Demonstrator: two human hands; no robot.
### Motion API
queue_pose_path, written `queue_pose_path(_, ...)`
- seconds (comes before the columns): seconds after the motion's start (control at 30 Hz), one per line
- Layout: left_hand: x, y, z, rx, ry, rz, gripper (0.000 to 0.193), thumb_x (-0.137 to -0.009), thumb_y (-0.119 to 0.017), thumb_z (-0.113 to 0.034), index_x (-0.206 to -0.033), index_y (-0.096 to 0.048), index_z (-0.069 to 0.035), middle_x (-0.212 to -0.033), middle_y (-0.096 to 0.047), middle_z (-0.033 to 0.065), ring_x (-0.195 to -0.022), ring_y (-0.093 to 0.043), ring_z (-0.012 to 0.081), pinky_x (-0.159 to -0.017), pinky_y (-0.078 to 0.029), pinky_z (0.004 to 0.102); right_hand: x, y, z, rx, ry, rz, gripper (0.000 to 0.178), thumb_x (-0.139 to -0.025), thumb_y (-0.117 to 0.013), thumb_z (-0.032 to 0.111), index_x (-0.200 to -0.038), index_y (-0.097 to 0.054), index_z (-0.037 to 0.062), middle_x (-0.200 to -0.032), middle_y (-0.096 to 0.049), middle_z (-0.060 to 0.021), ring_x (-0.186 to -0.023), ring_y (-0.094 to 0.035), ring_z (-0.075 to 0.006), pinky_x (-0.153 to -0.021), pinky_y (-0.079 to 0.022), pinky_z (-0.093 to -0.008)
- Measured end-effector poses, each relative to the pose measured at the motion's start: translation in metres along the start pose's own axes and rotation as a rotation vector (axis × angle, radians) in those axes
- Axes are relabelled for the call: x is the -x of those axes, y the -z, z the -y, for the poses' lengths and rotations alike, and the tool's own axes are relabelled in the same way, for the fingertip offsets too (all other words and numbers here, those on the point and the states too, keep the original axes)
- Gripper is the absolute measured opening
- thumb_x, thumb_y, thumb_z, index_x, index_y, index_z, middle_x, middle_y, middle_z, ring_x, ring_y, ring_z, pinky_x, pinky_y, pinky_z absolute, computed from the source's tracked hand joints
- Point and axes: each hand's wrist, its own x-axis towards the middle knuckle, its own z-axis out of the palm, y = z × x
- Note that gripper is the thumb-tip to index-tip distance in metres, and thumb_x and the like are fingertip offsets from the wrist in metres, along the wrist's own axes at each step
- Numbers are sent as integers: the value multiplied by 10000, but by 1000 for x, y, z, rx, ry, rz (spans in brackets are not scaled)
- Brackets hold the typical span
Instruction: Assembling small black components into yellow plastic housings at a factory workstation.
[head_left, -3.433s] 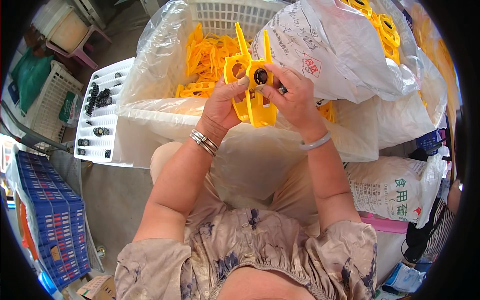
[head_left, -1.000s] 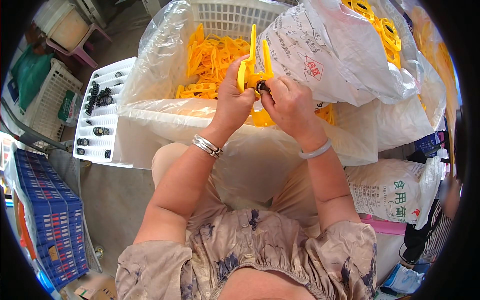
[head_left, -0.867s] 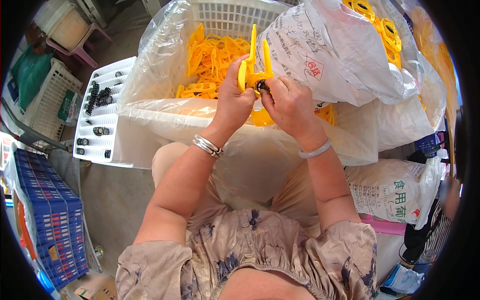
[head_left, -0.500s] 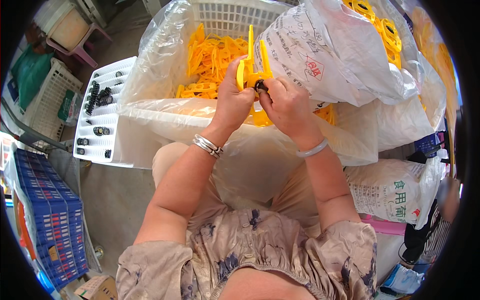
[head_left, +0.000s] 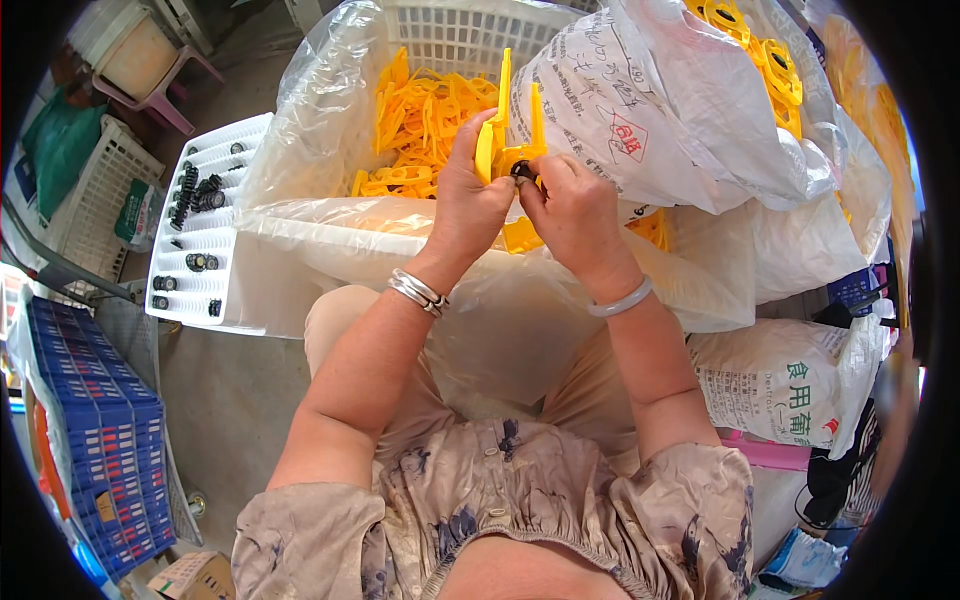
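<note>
In front of me, above the lined basket's near edge, my left hand point(head_left: 466, 208) is closed around a yellow plastic part point(head_left: 487, 150) with two long upright prongs. My right hand point(head_left: 580, 212) pinches a small black round piece point(head_left: 521, 170) against the yellow part, between the prongs' lower ends. Fingertips cover much of the black piece, so I cannot tell how deep it sits. Beyond my hands lies a heap of loose yellow plastic parts point(head_left: 430, 120) in the basket.
The white basket point(head_left: 440, 25) has a clear plastic liner. At its left stands a white ribbed tray point(head_left: 238, 262) with black pieces. A printed white sack point(head_left: 720, 110) lies at the right, near yellow parts with black rings point(head_left: 775, 65). Blue crates point(head_left: 105, 440) stand at lower left.
The yellow part has turned slightly in my left hand, its prongs shifting a little to the right. Both hands stay in nearly the same place, the right still on the black piece.
</note>
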Motion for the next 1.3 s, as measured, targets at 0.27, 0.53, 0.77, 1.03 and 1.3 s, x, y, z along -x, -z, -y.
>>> queue_pose_path(0.27,0,6,-10,174,41,2,610,-718,-463,159,-1257,-329,-93,-1045,-494,79,-879,-520,121,-738,-462,225,-8,9,0,-245,-265,-7,296,-688,-679,79,-953,-587,-14,-628,-534,-67,-550,-498,-122,-503,-406,-249)
queue_pose_path(0.53,0,9,-11,166,53,9,614,-724,-454,163,-1259,-330,-112,-1043,-475,80,-863,-517,120,-745,-473,232,-12,15,-16,-765,-543,249,169,-730,-656,71,-859,-641,-37,-696,-571,23,-620,-455,-29,-551,-369,-182)
queue_pose_path(0.77,-1,12,-16,309,134,96,600,-726,-453,157,-1250,-340,-113,-1020,-478,76,-853,-535,126,-687,-512,249,-9,13,-19,-793,-524,225,148,-733,-638,71,-832,-636,-39,-692,-575,17,-634,-460,-33,-565,-370,-183)
queue_pose_path(1.03,-1,11,-17,141,109,70,586,-727,-489,153,-1235,-364,-111,-1066,-481,76,-910,-540,145,-725,-498,247,-11,14,-18,-760,-468,241,128,-736,-627,78,-811,-633,-25,-682,-572,14,-625,-454,-34,-562,-365,-181)
queue_pose_path(1.3,3,7,-13,-181,-154,14,607,-712,-451,190,-1228,-381,-121,-1162,-450,73,-973,-513,153,-789,-454,235,-10,10,-13,-742,-481,204,133,-745,-636,92,-828,-646,-11,-674,-569,29,-602,-444,-20,-526,-351,-184)
